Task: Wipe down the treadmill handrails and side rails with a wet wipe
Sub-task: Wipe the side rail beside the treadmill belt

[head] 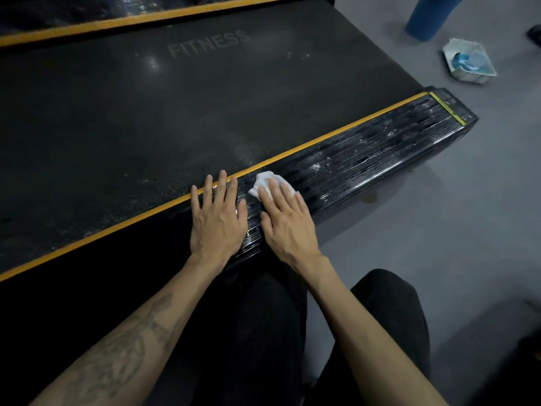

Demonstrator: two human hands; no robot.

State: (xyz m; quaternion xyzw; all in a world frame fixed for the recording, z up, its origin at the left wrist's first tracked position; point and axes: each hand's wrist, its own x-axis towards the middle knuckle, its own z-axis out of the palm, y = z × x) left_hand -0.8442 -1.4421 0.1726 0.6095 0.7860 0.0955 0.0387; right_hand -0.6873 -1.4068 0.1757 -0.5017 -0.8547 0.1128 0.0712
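Note:
A black ribbed side rail with a yellow inner stripe runs from lower left to upper right beside the dark treadmill belt, which reads FITNESS. My right hand lies flat on the rail with straight fingers, pressing a white wet wipe that peeks out past the fingertips. Just to its left, my left hand rests flat on the same rail, fingers spread and reaching the yellow stripe. The rail beyond the wipe shines with wet streaks.
A second yellow-striped side rail borders the belt's far side. On the grey floor at upper right lie a white and blue wipe pack and a blue cylinder. My legs in black trousers are bent beside the rail.

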